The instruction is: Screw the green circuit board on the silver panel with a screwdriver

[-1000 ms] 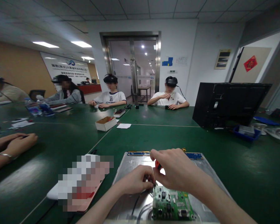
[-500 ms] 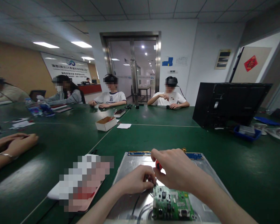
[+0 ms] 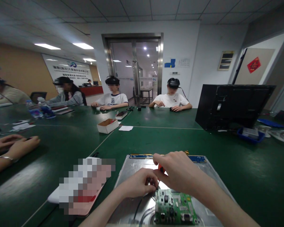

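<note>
A green circuit board [image 3: 176,206] lies on the silver back of a flat panel [image 3: 123,201], with dark cables beside it. My right hand [image 3: 180,167] is closed round the red and black handle of a screwdriver [image 3: 161,168]. Its thin shaft points down at the board's upper left corner. At that same corner my left hand [image 3: 143,183] pinches its thumb and fingers together by the shaft's tip. Whatever lies between those fingertips is too small and hidden to name. A blue circuit strip [image 3: 197,158] runs along the panel's far edge.
On the green table [image 3: 156,138], a blurred-out pink and white item [image 3: 90,189] lies left of the panel. Farther off are a small white box [image 3: 107,126], a black monitor [image 3: 234,105] and a blue tray [image 3: 251,135]. A neighbour's hands [image 3: 16,146] rest at left; several people sit opposite.
My hands, the screwdriver and the board keep almost the same places. Across the table, the person at right has lowered a raised hand.
</note>
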`<state>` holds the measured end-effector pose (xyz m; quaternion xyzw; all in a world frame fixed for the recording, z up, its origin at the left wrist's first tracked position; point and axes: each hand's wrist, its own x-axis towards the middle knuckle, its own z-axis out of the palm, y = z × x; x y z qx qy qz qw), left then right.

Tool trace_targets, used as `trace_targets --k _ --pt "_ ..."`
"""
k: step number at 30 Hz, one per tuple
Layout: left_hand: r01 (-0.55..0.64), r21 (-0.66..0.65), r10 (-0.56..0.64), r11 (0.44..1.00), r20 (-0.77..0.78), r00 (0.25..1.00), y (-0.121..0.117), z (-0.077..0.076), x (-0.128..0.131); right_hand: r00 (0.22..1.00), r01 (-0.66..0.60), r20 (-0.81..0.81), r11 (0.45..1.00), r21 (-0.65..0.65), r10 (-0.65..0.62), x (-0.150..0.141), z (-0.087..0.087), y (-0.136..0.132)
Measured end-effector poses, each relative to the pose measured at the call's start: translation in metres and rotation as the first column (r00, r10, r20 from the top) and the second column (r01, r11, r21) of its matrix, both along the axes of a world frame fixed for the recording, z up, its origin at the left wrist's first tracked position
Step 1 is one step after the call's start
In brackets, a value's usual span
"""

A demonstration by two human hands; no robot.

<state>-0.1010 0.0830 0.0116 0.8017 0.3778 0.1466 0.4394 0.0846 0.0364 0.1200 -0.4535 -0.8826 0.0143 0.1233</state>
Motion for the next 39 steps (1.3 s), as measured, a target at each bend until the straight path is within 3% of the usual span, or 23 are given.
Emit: trace_targets --k 8,20,29,39 --pt "0.024 0.042 -0.024 0.999 0.0 1.0 -0.0015 0.0034 0.0013 0.999 -0.03 -0.044 1.0 0.0 0.03 0.0014 0.0019 -0.0021" --pt "0.003 -0.006 -0.003 1.0 0.005 1.0 0.0007 0.0 0.0006 1.0 0.014 0.006 1.0 0.022 -0.014 0.0005 -0.0004 0.0014" --pt "0.008 0.022 -0.009 1.0 0.037 0.999 -0.0033 0.0076 0.0031 0.995 -0.078 -0.063 0.997 0.009 0.078 0.0023 0.0009 -0.0026" --pt "0.003 -0.007 -0.002 1.0 0.036 0.999 -0.0007 0.0018 0.0011 1.0 0.022 0.015 0.999 0.028 -0.022 0.0 0.0009 0.0018"
